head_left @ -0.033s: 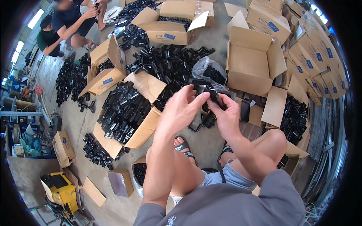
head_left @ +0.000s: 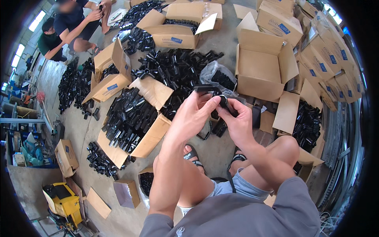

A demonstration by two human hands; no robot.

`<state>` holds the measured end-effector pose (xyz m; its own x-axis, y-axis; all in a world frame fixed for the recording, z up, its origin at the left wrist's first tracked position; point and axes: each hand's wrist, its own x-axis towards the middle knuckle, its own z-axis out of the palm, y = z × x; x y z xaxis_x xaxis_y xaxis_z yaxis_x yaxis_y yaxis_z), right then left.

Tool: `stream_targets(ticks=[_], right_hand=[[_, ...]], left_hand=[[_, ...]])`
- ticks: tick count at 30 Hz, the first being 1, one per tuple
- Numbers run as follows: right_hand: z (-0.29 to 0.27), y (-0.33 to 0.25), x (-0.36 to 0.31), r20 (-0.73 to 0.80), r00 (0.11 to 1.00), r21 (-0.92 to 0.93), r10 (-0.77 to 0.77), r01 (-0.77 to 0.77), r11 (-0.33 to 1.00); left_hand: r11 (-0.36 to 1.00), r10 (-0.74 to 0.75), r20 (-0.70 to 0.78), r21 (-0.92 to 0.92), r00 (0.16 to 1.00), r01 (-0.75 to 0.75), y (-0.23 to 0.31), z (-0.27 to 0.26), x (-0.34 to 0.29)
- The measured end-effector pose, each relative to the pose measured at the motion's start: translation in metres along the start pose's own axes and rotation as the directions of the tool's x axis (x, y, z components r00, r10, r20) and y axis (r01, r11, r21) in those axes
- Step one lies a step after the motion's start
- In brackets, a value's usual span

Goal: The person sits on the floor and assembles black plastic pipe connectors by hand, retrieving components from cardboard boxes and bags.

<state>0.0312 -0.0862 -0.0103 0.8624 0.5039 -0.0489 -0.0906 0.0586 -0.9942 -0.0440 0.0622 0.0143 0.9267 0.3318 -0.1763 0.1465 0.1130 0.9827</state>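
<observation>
Above my feet, both hands hold a glossy black part between them. My left hand [head_left: 193,114] grips its long end [head_left: 204,88], with the thumb reaching across to the middle. My right hand [head_left: 240,118] pinches the rounded black end [head_left: 226,103] between thumb and fingers. I cannot tell whether these ends are one piece or two joined ones. Beyond my hands lies a heap of similar black parts [head_left: 169,65]. A clear plastic bag [head_left: 218,75] with small black pieces sits just past my right hand.
To the left, an open carton [head_left: 148,136] brims with black parts. An open carton [head_left: 258,63] stands far right, and another [head_left: 287,112] with black parts is nearer. Stacked cartons [head_left: 321,59] line the right. Two people [head_left: 69,29] crouch far left. A yellow machine [head_left: 65,201] stands lower left.
The long end of the black part has shifted slightly down and left, and my left fingers sit lower behind it. Both hands keep their hold.
</observation>
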Motion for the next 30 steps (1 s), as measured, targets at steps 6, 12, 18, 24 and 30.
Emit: stream_targets(ticks=[6, 12, 18, 24, 30], right_hand=[[-0.03, -0.063, 0.027, 0.296, 0.953, -0.194, -0.064, 0.126, 0.973], [-0.038, -0.08, 0.044, 0.436, 0.875, -0.052, 0.209, -0.207, 0.977], [-0.057, -0.062, 0.057, 0.435, 0.839, -0.044, 0.327, -0.343, 0.938], [-0.065, -0.032, 0.066, 0.421, 0.86, -0.041, 0.289, -0.3, 0.953], [-0.08, -0.035, 0.075, 0.334, 0.898, -0.029, 0.286, -0.294, 0.956]], left_hand=[[0.91, 0.041, -0.012, -0.413, 0.999, -0.042, 0.027, 0.028, 0.004], [0.903, -0.085, 0.045, -0.419, 0.995, 0.096, 0.03, 0.02, 0.004], [0.992, -0.059, 0.035, -0.109, 0.998, 0.062, -0.001, 0.026, 0.01], [0.895, 0.01, 0.075, 0.444, 0.997, -0.043, 0.004, 0.043, 0.023], [0.915, -0.006, 0.029, 0.404, 1.0, -0.006, 0.015, 0.059, 0.038]])
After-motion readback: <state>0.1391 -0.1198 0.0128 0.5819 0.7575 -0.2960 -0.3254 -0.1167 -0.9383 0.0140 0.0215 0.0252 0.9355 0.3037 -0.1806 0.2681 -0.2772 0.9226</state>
